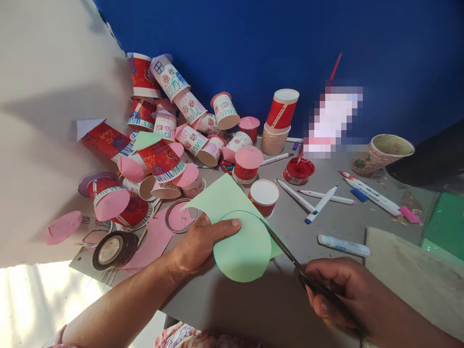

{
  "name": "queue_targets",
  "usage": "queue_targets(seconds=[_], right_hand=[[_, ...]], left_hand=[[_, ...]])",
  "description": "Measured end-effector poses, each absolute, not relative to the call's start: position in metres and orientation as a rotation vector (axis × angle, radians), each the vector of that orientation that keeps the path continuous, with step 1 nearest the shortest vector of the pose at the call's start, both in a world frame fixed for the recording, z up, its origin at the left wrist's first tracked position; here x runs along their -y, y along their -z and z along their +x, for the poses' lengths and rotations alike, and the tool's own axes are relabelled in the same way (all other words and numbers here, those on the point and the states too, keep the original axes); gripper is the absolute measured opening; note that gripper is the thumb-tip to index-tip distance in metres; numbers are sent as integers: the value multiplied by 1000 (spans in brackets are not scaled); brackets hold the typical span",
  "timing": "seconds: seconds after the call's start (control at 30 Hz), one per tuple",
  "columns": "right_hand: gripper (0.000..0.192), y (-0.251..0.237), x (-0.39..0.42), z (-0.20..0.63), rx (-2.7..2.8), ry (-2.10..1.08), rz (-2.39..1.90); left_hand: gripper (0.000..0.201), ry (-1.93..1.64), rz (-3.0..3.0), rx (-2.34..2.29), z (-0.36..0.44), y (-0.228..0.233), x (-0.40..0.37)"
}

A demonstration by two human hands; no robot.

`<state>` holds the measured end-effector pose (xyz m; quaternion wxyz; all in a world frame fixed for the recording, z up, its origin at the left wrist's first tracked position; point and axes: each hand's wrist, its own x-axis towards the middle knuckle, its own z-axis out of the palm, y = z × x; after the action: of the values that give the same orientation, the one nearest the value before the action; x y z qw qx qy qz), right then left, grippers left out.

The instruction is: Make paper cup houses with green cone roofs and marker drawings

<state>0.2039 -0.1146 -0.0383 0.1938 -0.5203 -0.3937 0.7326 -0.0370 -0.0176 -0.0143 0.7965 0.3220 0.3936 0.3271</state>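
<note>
The left hand point(197, 244) pinches a sheet of light green paper point(232, 220) above the grey table point(253, 304), thumb on a nearly cut-out circle; the right hand point(340, 290) grips scissors point(286, 253), blades at the circle's right edge, decorated paper cups point(163, 130) piled behind

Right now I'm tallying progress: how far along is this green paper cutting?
Most of the circle's edge is cut. The left hand holds the green paper; the right hand works scissors at its right edge. The uncut upper part remains.
</note>
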Motion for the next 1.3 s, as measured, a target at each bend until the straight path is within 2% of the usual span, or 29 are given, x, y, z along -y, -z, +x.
queue_targets(seconds=[0.23, 0.5, 0.83, 1.3], right_hand=[[40, 36, 115, 204, 1117, -2046, -1487], [42, 35, 113, 203, 1128, -2072, -1500], [58, 41, 116, 206, 1170, -2014, -1487], [51, 32, 112, 203, 1179, -2070, -1501]], left_hand=[[28, -681, 701, -875, -39, 15, 17], [22, -631, 738, -863, -42, 17, 19], [21, -635, 777, -858, -42, 17, 18], [25, -639, 855, -903, -45, 23, 18]])
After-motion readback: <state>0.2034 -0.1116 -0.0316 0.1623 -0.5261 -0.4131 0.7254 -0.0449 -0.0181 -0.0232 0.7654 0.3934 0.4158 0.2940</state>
